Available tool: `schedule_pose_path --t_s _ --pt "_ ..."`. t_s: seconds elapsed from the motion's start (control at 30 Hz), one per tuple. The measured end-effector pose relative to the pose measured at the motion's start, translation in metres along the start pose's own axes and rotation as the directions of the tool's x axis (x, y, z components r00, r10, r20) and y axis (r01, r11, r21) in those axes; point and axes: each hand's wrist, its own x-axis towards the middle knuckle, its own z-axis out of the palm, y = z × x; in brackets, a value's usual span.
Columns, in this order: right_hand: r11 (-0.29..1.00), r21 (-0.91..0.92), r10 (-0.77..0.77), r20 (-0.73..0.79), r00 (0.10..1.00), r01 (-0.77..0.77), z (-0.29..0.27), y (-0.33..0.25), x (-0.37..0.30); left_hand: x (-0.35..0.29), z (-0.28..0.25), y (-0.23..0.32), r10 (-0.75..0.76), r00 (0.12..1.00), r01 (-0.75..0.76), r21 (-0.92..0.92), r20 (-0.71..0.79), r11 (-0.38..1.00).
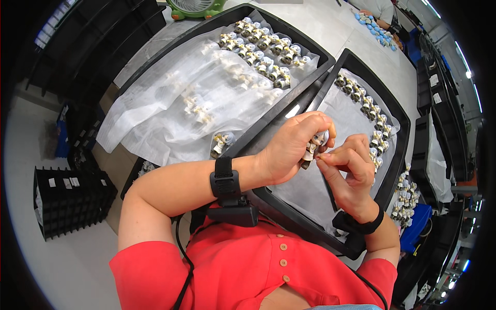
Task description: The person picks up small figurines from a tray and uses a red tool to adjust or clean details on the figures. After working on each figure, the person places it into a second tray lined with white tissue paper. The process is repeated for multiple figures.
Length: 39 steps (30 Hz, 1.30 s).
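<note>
1. Just right of the frame's centre, 1 small figurine [310, 150] with pale hair and a whitish outfit is held up, tilted.
2. The left hand [289, 150] reaches in from the lower left; its thumb and fingers are clamped around the figurine's head and back.
3. The right hand [354, 168], right of centre, has its thumb and forefinger pinched together at the figurine's side; I cannot tell whether a tiny part sits between them.
4. Across the upper middle, a black tray [326, 66] holds rows of similar figures [260, 40], many under a thin white sheet [150, 116]; 1 lone figure [222, 143] sits uncovered near its lower corner.
5. At right, beneath the hands, a 2nd black tray [404, 121] has figures [368, 106] along its far edge, on white lining [338, 111].
6. At the upper right edge, another person [380, 11] sits near light-blue pieces [376, 32].
7. A green fan [194, 7] stands at the top.
</note>
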Motion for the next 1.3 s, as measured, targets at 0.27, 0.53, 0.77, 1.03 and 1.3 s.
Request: schedule_pose_path --t_s 0.27,0.53,0.77,1.03,1.3 --pt "0.998 -0.012 -0.054 0.003 0.999 0.054 0.001 -0.002 0.003 -0.001 0.000 0.002 -0.018 0.999 0.019 -0.017 0.026 1.000" --pt "0.995 -0.038 -0.087 0.003 0.996 0.087 0.006 -0.003 0.002 -0.002 0.001 -0.003 -0.014 1.000 0.015 0.038 -0.016 0.999" --pt "0.994 -0.028 -0.103 -0.011 0.995 0.103 0.006 -0.005 0.003 -0.002 0.002 0.001 -0.023 1.000 0.023 0.013 -0.001 1.000" --pt "0.994 -0.027 -0.104 -0.018 0.994 0.104 0.005 -0.005 0.002 -0.001 0.001 -0.001 0.009 1.000 -0.009 0.029 -0.008 1.000" --pt "0.995 -0.032 -0.097 -0.018 0.995 0.097 0.006 -0.006 0.002 -0.003 0.002 -0.001 -0.011 1.000 0.011 0.023 0.003 1.000"
